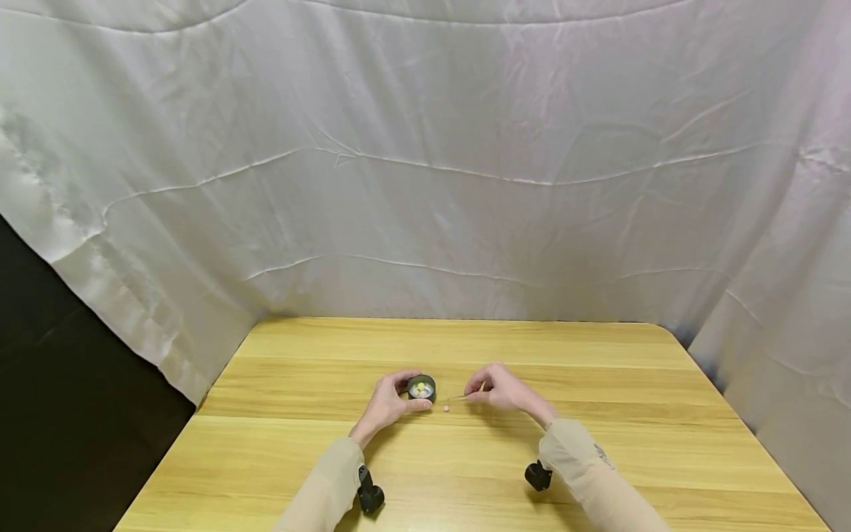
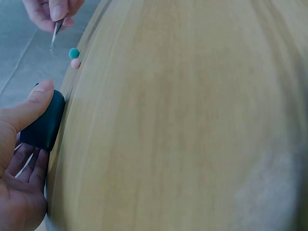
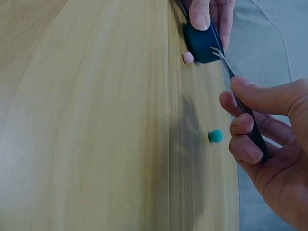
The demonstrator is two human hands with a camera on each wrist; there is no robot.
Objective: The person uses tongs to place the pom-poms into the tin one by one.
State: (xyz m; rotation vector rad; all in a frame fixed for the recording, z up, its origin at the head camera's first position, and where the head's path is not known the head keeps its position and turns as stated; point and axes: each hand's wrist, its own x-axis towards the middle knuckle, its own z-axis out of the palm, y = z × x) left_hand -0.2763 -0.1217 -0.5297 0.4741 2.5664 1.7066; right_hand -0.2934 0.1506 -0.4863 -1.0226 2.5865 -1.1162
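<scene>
My left hand grips a small dark round container between thumb and fingers. It is tipped so that its opening faces the head camera, and yellow balls show inside. In my right hand a pair of dark tweezers is pinched between thumb and fingers. The tweezers point toward the container, their bent tips slightly apart with nothing between them. A pink ball lies on the table close to the container. Nearer my right hand sits a teal ball, which I cannot make out in the head view.
The wood-grain table extends around both hands. Pale grey cloth hangs behind it and along the sides, with a dark area at the left. Black wrist devices are strapped by the sleeves.
</scene>
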